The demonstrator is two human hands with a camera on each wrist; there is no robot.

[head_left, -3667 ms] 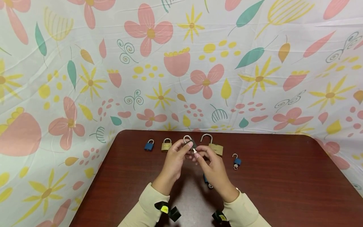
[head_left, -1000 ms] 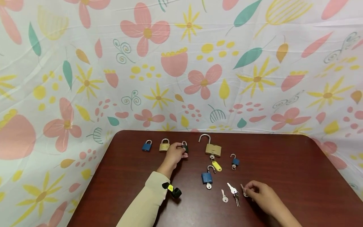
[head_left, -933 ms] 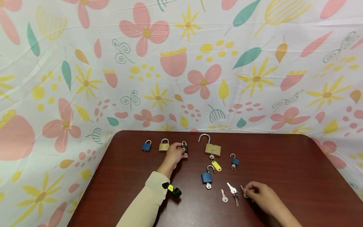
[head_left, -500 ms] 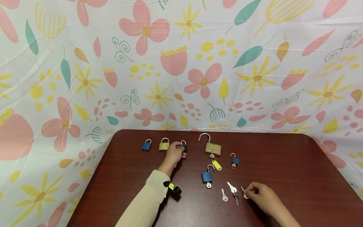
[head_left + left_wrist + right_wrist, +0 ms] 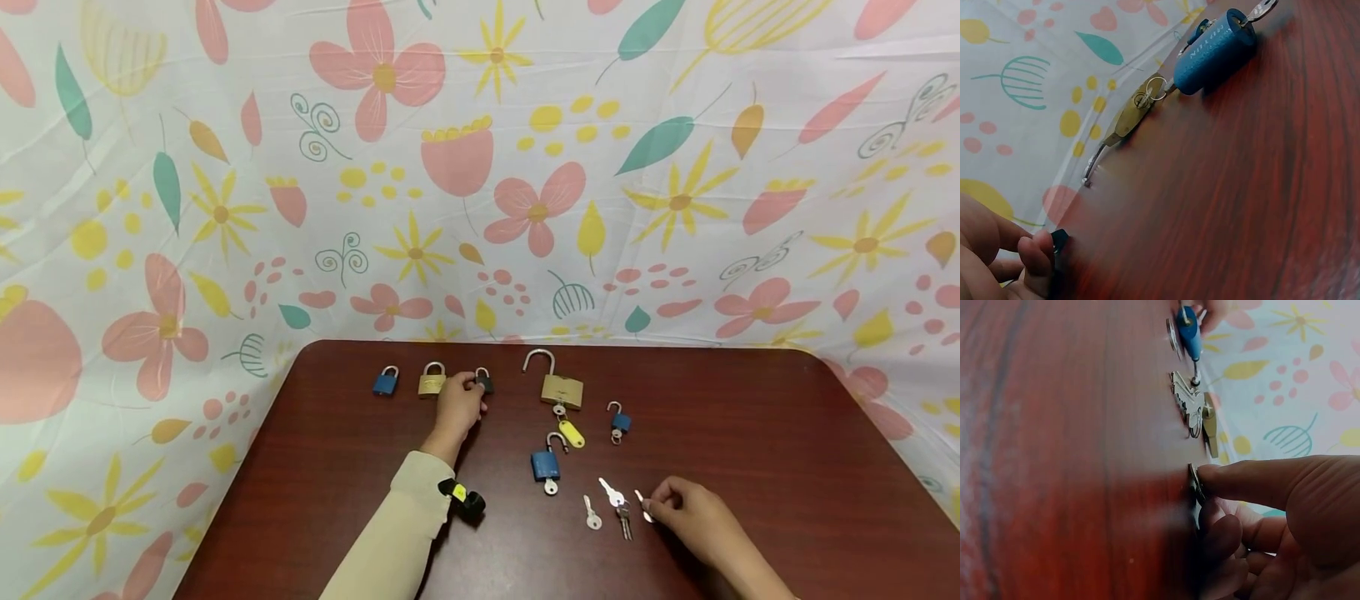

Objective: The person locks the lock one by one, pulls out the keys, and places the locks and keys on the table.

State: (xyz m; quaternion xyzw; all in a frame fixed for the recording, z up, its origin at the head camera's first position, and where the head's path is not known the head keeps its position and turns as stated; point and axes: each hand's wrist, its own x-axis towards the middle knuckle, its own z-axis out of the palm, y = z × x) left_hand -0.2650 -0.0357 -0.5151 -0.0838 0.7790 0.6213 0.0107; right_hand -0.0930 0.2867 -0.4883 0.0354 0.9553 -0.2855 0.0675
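Observation:
My left hand (image 5: 459,406) reaches to the back of the table and holds a small black padlock (image 5: 485,384) between thumb and fingers. The shackle of this padlock is down in its body. In the left wrist view only a dark corner of the black padlock (image 5: 1060,240) shows past the fingertips. At the front right my right hand (image 5: 693,517) pinches a small silver key (image 5: 642,502) low over the tabletop. The right wrist view shows the thumb and fingers on the edge of that key (image 5: 1195,481). Beside it lie a single key (image 5: 592,514) and a bunch of keys (image 5: 619,505).
A blue padlock (image 5: 386,382) and a brass padlock (image 5: 432,382), both locked, stand left of my left hand. Three unlocked padlocks with keys in them lie mid-table: a large brass one (image 5: 562,391) with a yellow tag (image 5: 572,432), a blue one (image 5: 545,467) and a small blue one (image 5: 621,423).
Earlier both hands held the black padlock up with a key at its bottom. The padlock is now down in the back row and the right hand has moved to the front right with a key.

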